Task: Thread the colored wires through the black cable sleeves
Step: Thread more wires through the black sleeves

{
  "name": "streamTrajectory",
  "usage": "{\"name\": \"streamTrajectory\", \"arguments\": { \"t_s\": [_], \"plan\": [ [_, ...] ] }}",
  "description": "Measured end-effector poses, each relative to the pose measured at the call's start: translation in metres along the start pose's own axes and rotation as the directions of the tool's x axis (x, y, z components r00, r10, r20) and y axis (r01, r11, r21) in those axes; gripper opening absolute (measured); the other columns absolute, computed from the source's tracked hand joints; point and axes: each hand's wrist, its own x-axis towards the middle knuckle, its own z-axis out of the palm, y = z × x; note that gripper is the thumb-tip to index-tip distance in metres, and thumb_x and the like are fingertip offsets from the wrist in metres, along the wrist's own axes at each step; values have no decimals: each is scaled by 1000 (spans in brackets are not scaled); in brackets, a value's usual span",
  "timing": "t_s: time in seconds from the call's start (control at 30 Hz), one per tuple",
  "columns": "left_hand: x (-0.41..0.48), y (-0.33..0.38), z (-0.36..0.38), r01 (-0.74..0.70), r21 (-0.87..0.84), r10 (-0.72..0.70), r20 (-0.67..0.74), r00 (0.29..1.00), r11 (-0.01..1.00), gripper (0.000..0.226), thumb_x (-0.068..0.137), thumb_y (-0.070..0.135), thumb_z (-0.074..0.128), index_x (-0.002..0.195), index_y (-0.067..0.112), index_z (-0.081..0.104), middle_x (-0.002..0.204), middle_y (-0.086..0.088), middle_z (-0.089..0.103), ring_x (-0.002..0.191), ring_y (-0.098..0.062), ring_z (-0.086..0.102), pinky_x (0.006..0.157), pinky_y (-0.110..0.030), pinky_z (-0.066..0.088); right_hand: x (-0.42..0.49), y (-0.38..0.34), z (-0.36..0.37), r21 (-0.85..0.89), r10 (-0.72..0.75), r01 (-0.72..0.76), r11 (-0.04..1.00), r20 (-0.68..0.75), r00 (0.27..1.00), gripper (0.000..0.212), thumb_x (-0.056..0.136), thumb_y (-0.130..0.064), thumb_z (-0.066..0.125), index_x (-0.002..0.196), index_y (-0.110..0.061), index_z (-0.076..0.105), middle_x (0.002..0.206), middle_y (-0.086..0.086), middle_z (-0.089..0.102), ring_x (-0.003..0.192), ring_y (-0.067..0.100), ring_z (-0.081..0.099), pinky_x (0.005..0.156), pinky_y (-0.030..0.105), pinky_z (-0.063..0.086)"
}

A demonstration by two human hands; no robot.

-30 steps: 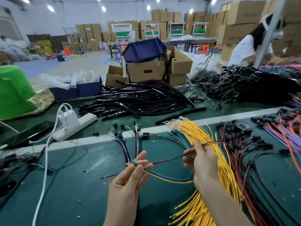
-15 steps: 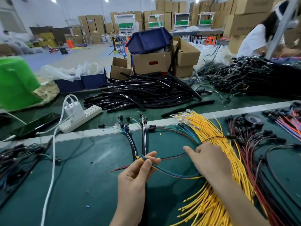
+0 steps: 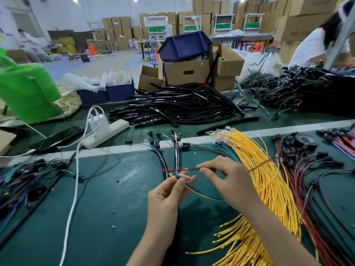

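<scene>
My left hand (image 3: 169,194) pinches the ends of a blue and a yellow wire (image 3: 199,193) between thumb and fingers above the green mat. My right hand (image 3: 228,179) pinches a dark red wire (image 3: 263,165) that runs level from its fingertips toward the left hand's wire ends and trails off to the right. Just beyond the hands lie finished black sleeved cables (image 3: 163,164) with connectors. A heap of loose black cable sleeves (image 3: 178,110) lies farther back on the table.
A thick bundle of yellow wires (image 3: 269,181) lies under my right arm, with red and black wires (image 3: 307,189) further right. A white power strip with charger (image 3: 103,131), a phone (image 3: 57,139), cardboard boxes (image 3: 184,72) and a green bag (image 3: 26,89) stand behind. Another person (image 3: 317,45) works at the far right.
My right hand has moved left, bringing the dark red wire level and close to the wire ends held by my left hand. The left hand has kept its pinch on the blue and yellow wires.
</scene>
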Motion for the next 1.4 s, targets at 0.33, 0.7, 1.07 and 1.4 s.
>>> {"name": "streamTrajectory", "arguments": {
  "t_s": [0.33, 0.7, 1.07, 1.4],
  "plan": [
    [-2, 2, 4, 57, -78, -63, -73, 995, 995, 16, 77, 15, 60, 78, 4, 73, 95, -19, 72, 92, -26, 71, 67, -25, 56, -9, 0, 0, 24, 37, -38, 999, 34, 999, 13, 84, -8, 67, 75, -17, 69, 71, -8, 63, 71, 8, 57, 60, 17, 43],
    [6, 5, 8, 42, -143, -54, -86, 995, 989, 14, 74, 9, 61, 76, 5, 74, 94, -20, 72, 94, -24, 70, 71, -23, 56, -5, 4, -3, 18, 10, -11, 1000, 90, 996, 9, 87, -13, 67, 83, -20, 72, 77, -11, 65, 78, 5, 60, 67, 17, 46],
    [4, 1, 3, 37, -53, -39, -51, 998, 998, 16, 73, 19, 64, 83, 13, 76, 94, -13, 73, 92, -16, 70, 70, -20, 54, -12, -1, 6, 83, 36, -46, 995, 124, 992, 10, 83, -9, 70, 76, -16, 67, 73, -6, 63, 70, 8, 58, 62, 16, 45],
    [1, 1, 4, 30, -47, -33, -61, 998, 998, 19, 69, 13, 66, 85, 8, 77, 91, -13, 74, 92, -18, 71, 72, -20, 55, -16, -8, 6, 137, 224, -258, 956, 226, 948, 18, 80, -11, 63, 63, -8, 58, 50, 9, 59, 40, 13, 53, 43, 23, 40]
  ]
}}
